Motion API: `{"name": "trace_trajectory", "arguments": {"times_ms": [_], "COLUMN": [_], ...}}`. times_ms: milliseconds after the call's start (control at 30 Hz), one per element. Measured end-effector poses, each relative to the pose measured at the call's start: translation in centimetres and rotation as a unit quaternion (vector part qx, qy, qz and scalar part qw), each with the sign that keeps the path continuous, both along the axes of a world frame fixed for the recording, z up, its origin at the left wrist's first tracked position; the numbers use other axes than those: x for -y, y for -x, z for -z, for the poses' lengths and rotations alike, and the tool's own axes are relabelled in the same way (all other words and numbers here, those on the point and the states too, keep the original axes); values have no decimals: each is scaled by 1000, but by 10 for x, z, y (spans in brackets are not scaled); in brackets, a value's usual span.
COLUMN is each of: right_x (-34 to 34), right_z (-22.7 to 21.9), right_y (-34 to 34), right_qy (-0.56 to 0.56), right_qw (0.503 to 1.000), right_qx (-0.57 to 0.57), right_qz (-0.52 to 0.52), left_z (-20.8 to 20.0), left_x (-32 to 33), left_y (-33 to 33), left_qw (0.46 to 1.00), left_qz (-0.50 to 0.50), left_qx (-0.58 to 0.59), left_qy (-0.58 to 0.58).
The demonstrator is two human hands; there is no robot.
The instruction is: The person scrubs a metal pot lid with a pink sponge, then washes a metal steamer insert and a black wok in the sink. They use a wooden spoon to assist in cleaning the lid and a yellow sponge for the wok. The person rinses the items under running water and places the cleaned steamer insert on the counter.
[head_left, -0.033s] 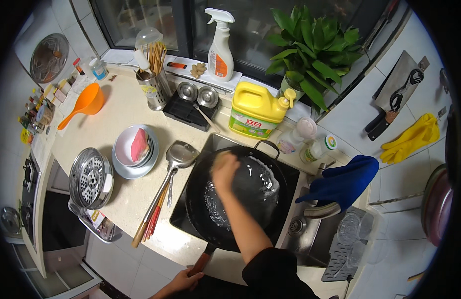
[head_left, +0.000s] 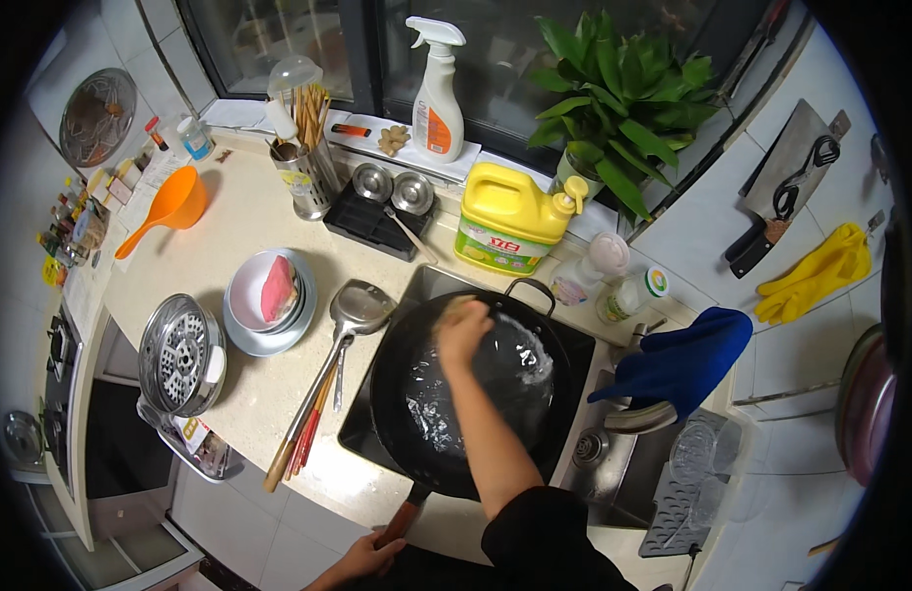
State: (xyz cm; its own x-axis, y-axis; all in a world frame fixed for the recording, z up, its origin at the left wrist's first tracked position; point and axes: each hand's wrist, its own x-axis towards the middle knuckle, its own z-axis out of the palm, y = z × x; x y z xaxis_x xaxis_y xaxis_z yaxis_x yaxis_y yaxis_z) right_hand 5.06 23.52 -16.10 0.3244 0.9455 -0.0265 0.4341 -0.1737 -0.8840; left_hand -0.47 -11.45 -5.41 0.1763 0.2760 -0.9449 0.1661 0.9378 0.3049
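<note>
A large black wok [head_left: 505, 463] rests over the sink basin, with shallow water and a little foam inside. My left hand [head_left: 374, 554] is closed around its brown wooden handle [head_left: 402, 520] at the near side. Inside the wok, my right hand [head_left: 464, 335] is at the far wall, its fingers curled over something tan. Motion blur and the fingers hide what that is. Left of the wok lie a metal wok spatula [head_left: 359, 307] with a wooden grip and several red chopsticks [head_left: 304, 440].
Stacked bowls [head_left: 247, 295] with a pink cloth [head_left: 279, 288] and a steamer rack [head_left: 180, 355] stand left. Behind the wok are a yellow detergent jug [head_left: 510, 217] and a black tray [head_left: 377, 231]. A blue cloth [head_left: 683, 360] hangs over the faucet at right, beside glass jars [head_left: 623, 295].
My right hand has shifted slightly right along the wok's far wall, and the water has moved. My left hand keeps its hold on the handle.
</note>
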Motion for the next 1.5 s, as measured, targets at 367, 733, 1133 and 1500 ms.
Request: {"name": "trace_trajectory", "arguments": {"times_ms": [367,733,1133,1500], "right_x": [149,93,109,78], "right_z": [-19,-30,-83,-111], "right_y": [-49,-21,-150,-159], "right_qy": [21,45,36,81], "right_qw": [813,906,852,860], "right_qx": [-10,55,86,-404], "right_qz": [-582,-418,-515,-300], "left_z": [7,11,-46,-135], "left_x": [9,12,-106,-377], "left_y": [0,5,53,-22], "left_qw": [998,999,846,765], "left_qz": [-37,-29,4,-45], "left_qx": [-1,0,-248,6], "left_qy": [-43,-30,-472,-643]}}
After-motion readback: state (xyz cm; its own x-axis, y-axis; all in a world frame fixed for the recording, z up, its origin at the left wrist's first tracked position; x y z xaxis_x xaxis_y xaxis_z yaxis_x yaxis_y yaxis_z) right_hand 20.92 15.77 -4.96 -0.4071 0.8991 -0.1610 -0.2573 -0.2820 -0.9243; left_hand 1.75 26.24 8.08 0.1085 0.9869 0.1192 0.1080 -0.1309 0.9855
